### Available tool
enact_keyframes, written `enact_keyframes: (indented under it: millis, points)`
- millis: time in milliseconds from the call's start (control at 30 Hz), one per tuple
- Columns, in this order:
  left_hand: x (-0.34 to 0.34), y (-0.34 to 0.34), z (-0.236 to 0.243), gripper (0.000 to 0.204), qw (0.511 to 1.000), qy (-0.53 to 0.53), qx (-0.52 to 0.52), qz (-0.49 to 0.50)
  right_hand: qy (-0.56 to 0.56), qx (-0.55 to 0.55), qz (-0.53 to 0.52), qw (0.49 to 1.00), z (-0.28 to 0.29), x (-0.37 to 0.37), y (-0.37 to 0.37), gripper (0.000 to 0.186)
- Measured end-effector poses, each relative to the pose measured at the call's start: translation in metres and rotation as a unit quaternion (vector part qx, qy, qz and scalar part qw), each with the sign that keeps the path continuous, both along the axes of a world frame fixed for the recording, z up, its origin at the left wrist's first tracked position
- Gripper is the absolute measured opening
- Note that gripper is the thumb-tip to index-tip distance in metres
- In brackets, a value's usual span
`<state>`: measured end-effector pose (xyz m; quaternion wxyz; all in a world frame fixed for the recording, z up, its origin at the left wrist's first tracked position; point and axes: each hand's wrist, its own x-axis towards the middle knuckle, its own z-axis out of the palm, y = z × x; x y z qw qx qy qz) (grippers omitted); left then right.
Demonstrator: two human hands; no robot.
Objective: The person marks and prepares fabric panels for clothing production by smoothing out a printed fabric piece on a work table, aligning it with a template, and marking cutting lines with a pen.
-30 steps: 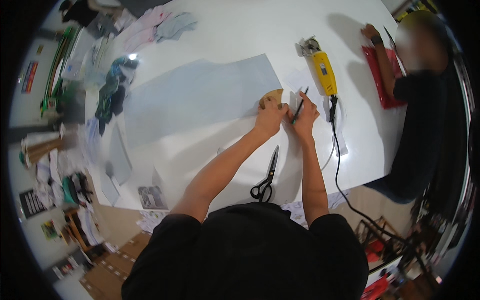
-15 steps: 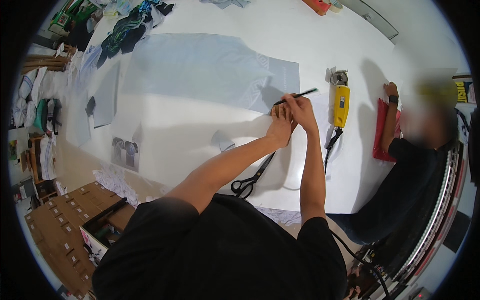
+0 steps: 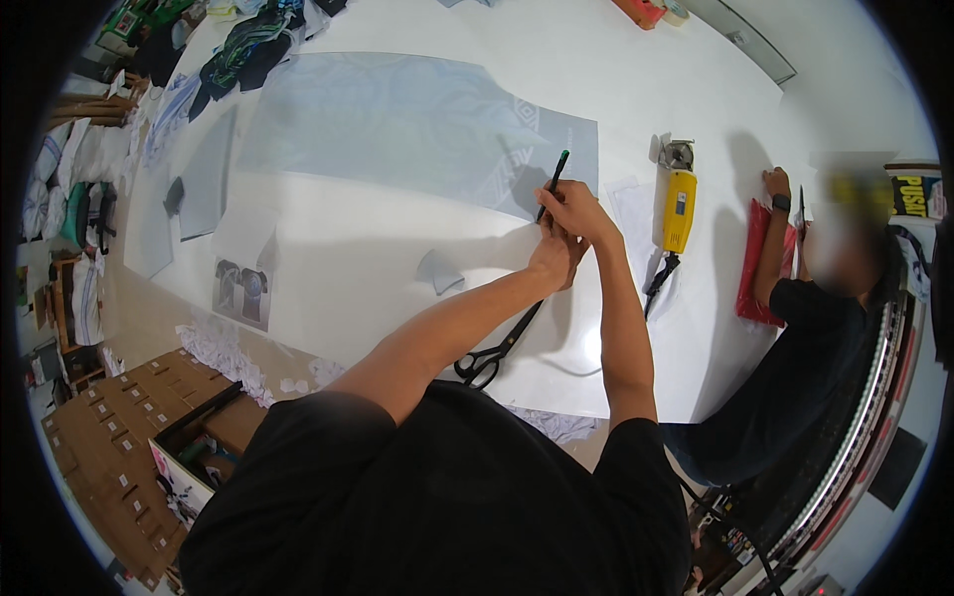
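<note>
Over the white table, my right hand (image 3: 581, 211) pinches a slim dark pen or pencil with a green end (image 3: 562, 164), held nearly upright. My left hand (image 3: 558, 260) is just below and against it, fingers drawn together. The right hand partly covers those fingers, so anything between them is hidden. Both hands are by the lower right edge of a large pale blue-grey panel (image 3: 397, 119) with a faint pattern. Black-handled shears (image 3: 482, 368) lie below my left forearm, blades pointing toward my hands. A small grey-blue cut piece (image 3: 440, 273) rests left of my hands.
A yellow electric rotary cutter (image 3: 679, 212) lies right of my hands, its cord trailing nearer. At the right, another person's hand (image 3: 777, 182) is beside a red bundle (image 3: 757, 263). Dark crumpled fabric (image 3: 248, 60) sits far left; cardboard boxes (image 3: 109, 462) stand lower left.
The pen in my right hand has swung from lying slanted rightward to nearly upright. My right hand has shifted slightly left and down, covering more of the left fingers. The view has shifted slightly.
</note>
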<state>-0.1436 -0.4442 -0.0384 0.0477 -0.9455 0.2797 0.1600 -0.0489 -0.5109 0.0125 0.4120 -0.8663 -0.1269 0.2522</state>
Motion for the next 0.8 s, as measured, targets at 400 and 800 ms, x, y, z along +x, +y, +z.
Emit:
enact_keyframes:
  millis: [400, 800]
  points:
    - [0.002, 0.001, 0.004, 0.070, 1.000, 0.029, -0.008, 0.002, -0.023, -0.026, 0.027, 0.999, 0.007, 0.000, 0.003, 0.036]
    - [-0.001, 0.007, -0.006, 0.064, 0.987, -0.091, -0.130, 0.029, -0.072, 0.021, -0.068, 0.995, -0.014, 0.015, -0.014, 0.035]
